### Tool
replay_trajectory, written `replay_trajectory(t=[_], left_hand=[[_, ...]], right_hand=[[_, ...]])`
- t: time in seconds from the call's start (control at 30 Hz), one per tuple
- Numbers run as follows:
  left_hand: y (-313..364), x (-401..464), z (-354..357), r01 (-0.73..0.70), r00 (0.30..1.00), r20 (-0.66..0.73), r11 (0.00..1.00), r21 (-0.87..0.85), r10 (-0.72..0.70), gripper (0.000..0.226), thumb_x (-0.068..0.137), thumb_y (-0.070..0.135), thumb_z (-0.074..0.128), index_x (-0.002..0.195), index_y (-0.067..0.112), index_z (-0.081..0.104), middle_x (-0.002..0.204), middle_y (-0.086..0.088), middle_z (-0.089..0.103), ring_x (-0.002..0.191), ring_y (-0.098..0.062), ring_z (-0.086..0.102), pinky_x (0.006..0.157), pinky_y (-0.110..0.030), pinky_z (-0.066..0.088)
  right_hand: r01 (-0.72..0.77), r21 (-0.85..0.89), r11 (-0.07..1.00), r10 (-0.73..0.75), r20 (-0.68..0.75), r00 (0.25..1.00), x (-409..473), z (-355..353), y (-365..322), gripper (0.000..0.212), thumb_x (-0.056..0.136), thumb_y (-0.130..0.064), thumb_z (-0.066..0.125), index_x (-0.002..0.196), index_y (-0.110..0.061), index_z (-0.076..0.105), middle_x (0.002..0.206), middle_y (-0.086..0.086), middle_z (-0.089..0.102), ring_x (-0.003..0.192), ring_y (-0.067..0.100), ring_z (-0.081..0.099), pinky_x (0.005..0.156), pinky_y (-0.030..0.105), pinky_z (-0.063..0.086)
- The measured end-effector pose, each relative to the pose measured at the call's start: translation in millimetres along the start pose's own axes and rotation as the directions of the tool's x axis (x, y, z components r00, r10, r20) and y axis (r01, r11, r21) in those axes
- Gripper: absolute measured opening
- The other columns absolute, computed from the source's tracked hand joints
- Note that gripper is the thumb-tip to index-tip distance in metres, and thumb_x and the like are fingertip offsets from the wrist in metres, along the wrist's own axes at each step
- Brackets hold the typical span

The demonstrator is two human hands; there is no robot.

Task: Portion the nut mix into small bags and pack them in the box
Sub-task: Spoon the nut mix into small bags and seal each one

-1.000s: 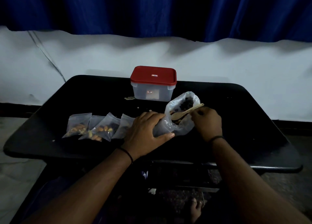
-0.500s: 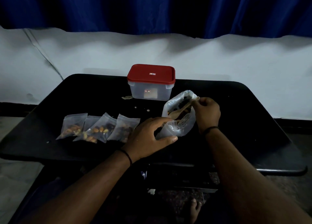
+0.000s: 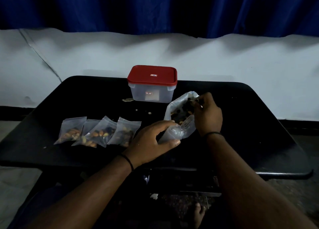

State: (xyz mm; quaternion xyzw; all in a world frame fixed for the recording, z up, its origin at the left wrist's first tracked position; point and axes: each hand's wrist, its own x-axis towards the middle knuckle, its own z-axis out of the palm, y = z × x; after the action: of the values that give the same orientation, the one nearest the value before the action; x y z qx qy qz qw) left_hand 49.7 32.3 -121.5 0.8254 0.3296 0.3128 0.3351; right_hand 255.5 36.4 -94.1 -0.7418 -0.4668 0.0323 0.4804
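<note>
A large clear bag of nut mix (image 3: 178, 110) lies open on the black table (image 3: 250, 128), right of centre. My right hand (image 3: 208, 114) is at its mouth, fingers curled round the wooden spoon, which is almost wholly hidden inside the bag. My left hand (image 3: 151, 139) grips a small clear bag (image 3: 172, 133) just below the big bag's mouth. Several filled small bags (image 3: 98, 133) lie in a row on the left. The clear box with a red lid (image 3: 152, 83) stands closed at the back.
A few loose nut bits (image 3: 149, 113) and a small scrap (image 3: 126, 100) lie near the box. A white wall and a blue curtain are behind the table. Bare tabletop lies to the right of my right hand.
My right hand has pushed the spoon from above the big bag's rim down into it. My left hand has shifted right and taken hold of the small bag.
</note>
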Motion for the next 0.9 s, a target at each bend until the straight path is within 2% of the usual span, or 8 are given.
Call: replay_trajectory(t=[0.2,0.37,0.47,0.57,0.67,0.73,0.8,0.9], left_hand=[[1,-1,-1,0.003,1.000,-0.003,1.000,-0.007,-0.003,0.058,0.082,0.057,0.065,0.134,0.035,0.054,0.138,0.019,0.055,0.128,0.007,0.047,0.105,-0.022,0.042],[0,0,-2,0.013,1.000,0.001,1.000,0.001,-0.013,0.059,0.081,0.059,0.063,0.135,0.036,0.053,0.137,0.020,0.054,0.128,0.008,0.046,0.105,-0.019,0.042],[0,-1,-2,0.010,1.000,0.000,1.000,0.013,-0.010,0.060,0.081,0.059,0.064,0.135,0.034,0.054,0.137,0.020,0.055,0.127,0.007,0.047,0.105,-0.023,0.043],[2,-1,-3,0.001,1.000,0.001,0.999,0.032,-0.001,0.061,0.081,0.059,0.064,0.136,0.033,0.054,0.140,0.021,0.053,0.129,0.008,0.046,0.106,-0.025,0.043],[4,-1,-1,-0.022,1.000,0.021,0.998,0.064,0.020,0.062,0.082,0.058,0.065,0.137,0.031,0.054,0.143,0.022,0.050,0.131,0.006,0.044,0.106,-0.024,0.042],[4,-2,0,-0.032,0.998,0.054,0.996,0.079,0.028,0.063,0.084,0.055,0.067,0.140,0.031,0.052,0.146,0.021,0.048,0.135,0.002,0.042,0.107,-0.022,0.039],[3,-4,2,-0.029,0.997,0.073,0.996,0.085,0.023,0.063,0.086,0.051,0.070,0.142,0.031,0.049,0.148,0.019,0.046,0.138,0.000,0.039,0.108,-0.020,0.035],[1,-4,1,-0.028,0.998,0.063,0.997,0.078,0.023,0.063,0.086,0.047,0.071,0.142,0.029,0.049,0.148,0.015,0.047,0.139,-0.002,0.039,0.108,-0.018,0.035]], right_hand=[[-0.003,0.117,0.993,0.006,-0.023,1.000,2,-4,-2,0.008,0.089,-0.015,0.058,0.096,-0.018,0.057,0.082,-0.007,0.063,0.078,0.019,0.062,0.062,0.024,0.036],[-0.023,0.116,0.993,0.002,0.177,0.984,8,-4,-1,0.007,0.090,-0.013,0.059,0.094,-0.018,0.059,0.083,-0.003,0.065,0.078,0.015,0.063,0.056,0.019,0.039],[0.000,0.163,0.987,-0.016,0.098,0.995,6,-10,-5,0.010,0.090,-0.009,0.057,0.097,-0.016,0.059,0.084,-0.004,0.065,0.080,0.015,0.063,0.059,0.009,0.041],[0.114,0.063,0.991,-0.109,-0.078,0.991,8,-19,-7,0.011,0.091,-0.014,0.055,0.102,-0.016,0.057,0.088,0.004,0.067,0.084,0.026,0.064,0.067,0.031,0.048],[0.187,-0.135,0.973,-0.192,-0.027,0.981,9,-18,-6,0.014,0.091,-0.016,0.053,0.105,-0.013,0.055,0.087,0.016,0.063,0.086,0.039,0.057,0.061,0.036,0.040],[0.228,-0.192,0.955,-0.228,0.020,0.973,8,-14,-7,0.016,0.090,-0.015,0.053,0.105,-0.011,0.053,0.084,0.019,0.062,0.083,0.041,0.056,0.059,0.036,0.036],[0.198,-0.197,0.960,-0.190,0.059,0.980,7,-11,-11,0.016,0.093,-0.018,0.050,0.107,-0.011,0.050,0.084,0.016,0.062,0.077,0.039,0.057,0.058,0.035,0.036],[0.003,-0.120,0.993,0.018,0.173,0.985,9,-4,-12,0.017,0.096,-0.020,0.048,0.108,-0.009,0.051,0.089,0.011,0.063,0.079,0.033,0.058,0.065,0.033,0.037]])
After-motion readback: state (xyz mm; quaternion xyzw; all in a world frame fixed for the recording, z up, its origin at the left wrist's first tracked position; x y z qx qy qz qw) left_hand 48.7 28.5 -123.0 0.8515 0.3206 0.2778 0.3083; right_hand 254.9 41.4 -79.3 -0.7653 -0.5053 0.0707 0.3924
